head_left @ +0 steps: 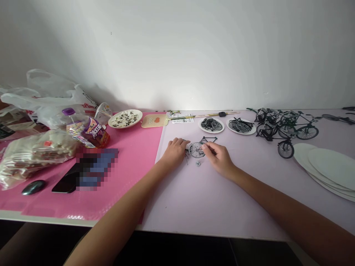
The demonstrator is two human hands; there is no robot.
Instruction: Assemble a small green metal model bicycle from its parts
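A small spoked wheel [196, 150] with a dark miniature bicycle frame [208, 139] behind it is between my two hands, over the pale lilac mat. My right hand [217, 155] has thumb and forefinger pinched on the right side of the wheel. On the left, my left hand [176, 149] is closed, fingers bent together at the wheel's left side; what lies under its fingertips is too small to name. Thin dark parts [186, 159] show beside that hand. A small round metallic piece [198, 163] lies just below the wheel.
Plates of wheels [212, 125] and dark parts [240, 126] stand behind, with miniature bicycles [301, 127] and stacked white plates [330, 166] rightward. Leftward are a plate of small pieces [125, 119], a bottle [85, 129], plastic bags [52, 99], a phone [68, 179] and a mouse [33, 187].
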